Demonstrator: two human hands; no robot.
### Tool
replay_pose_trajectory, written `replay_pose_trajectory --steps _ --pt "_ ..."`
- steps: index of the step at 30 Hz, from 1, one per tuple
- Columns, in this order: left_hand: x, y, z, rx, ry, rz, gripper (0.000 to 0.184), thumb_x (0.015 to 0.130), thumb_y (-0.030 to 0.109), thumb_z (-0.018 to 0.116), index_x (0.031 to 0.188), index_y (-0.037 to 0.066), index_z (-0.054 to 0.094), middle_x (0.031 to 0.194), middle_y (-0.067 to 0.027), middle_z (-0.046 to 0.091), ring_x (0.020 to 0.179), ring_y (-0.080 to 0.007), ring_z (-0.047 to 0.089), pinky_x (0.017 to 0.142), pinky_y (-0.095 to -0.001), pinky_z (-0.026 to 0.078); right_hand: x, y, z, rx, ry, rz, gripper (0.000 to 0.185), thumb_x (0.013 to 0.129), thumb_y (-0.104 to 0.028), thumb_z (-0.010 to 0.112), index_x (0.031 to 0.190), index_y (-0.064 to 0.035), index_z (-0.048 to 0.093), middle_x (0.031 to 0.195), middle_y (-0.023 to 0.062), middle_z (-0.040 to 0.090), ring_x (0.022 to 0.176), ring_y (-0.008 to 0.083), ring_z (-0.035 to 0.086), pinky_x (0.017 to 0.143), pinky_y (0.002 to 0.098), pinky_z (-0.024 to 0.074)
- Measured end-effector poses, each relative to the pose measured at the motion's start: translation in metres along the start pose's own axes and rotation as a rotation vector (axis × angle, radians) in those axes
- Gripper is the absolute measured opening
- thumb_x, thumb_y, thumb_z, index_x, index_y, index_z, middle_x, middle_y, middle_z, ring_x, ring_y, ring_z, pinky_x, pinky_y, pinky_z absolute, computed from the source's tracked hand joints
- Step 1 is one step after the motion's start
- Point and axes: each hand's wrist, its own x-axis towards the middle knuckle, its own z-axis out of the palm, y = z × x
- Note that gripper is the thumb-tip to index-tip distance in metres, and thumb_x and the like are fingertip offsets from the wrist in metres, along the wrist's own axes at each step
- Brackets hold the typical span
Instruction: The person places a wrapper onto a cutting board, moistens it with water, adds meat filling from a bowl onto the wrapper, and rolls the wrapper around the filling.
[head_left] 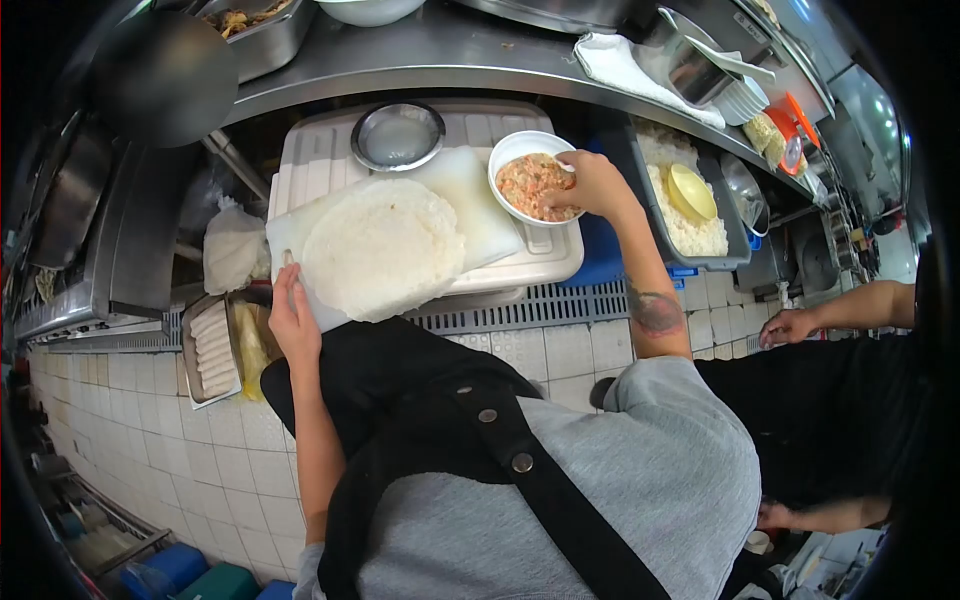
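My left hand (293, 318) grips the near left edge of a white cutting board (490, 232), its fingers beside the handle hole. On the board lie thin, round, whitish sheets like rice paper (380, 245), overlapping in a stack and hanging slightly over the near edge. My right hand (592, 188) reaches into a white bowl (497, 188) of orange-and-white minced filling (530, 184). Its fingertips are in the mixture, partly hidden, and appear closed on some of it. A steel bowl (398, 137) with cloudy liquid stands behind the sheets.
A lidded beige bin (330, 140) supports the board. At right, a grey tub (740, 235) holds white grains and a yellow bowl (691, 193). A tray of white rolls (211, 350) sits low at left. A co-worker's hand (790, 327) is at right. A steel counter (440, 50) runs behind.
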Motion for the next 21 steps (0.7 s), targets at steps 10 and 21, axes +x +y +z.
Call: replay_pose_trajectory --steps 10,21 --pt "0.000 -0.001 0.000 0.027 0.005 0.018 0.033 0.103 0.017 0.049 0.129 -0.001 0.058 0.128 -0.0164 0.066 0.130 -0.0304 0.055 0.108 -0.0382 0.040 0.013 0.008 0.003 -0.043 -0.087 -0.024 0.035 0.067 -0.020 0.080 0.099 -0.0070 0.075 0.087 0.0174 0.073 0.076 0.0332 0.070 0.073 0.0389 0.0563" --pt "0.000 0.000 0.000 0.035 -0.005 0.001 0.034 0.102 0.016 0.050 0.131 -0.001 0.057 0.128 -0.0159 0.066 0.131 -0.0302 0.054 0.109 -0.0377 0.039 -0.003 0.025 -0.017 0.073 -0.199 -0.116 0.050 0.069 -0.013 0.078 0.116 -0.0022 0.067 0.094 0.0214 0.072 0.088 0.0330 0.071 0.079 0.0387 0.0569"
